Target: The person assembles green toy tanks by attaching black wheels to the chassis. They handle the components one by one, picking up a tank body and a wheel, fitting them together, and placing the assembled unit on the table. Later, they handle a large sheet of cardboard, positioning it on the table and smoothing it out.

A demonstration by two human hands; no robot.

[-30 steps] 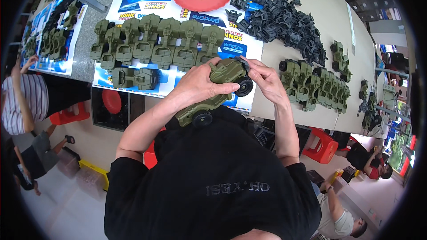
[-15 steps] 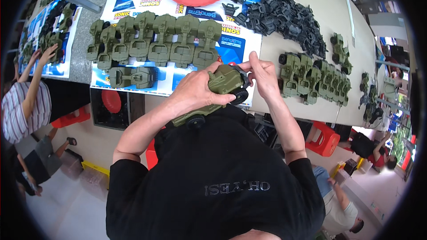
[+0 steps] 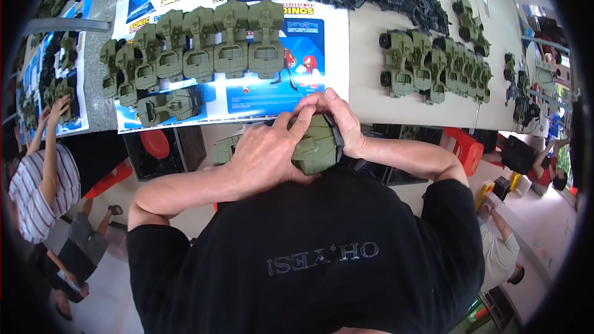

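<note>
Just off the bench [image 3: 396, 108] edge, my fingers [image 3: 303, 125] on both hands wrap tight around an olive-green toy truck [image 3: 317, 145]; left hand [image 3: 266, 154] covers most of it, right hand [image 3: 340, 125] pinching beside. Rows of green truck bodies [image 3: 198, 46] beyond.

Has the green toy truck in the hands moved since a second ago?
Yes. The truck has come in off the table edge toward the person's chest, both hands wrapped around it.
</note>
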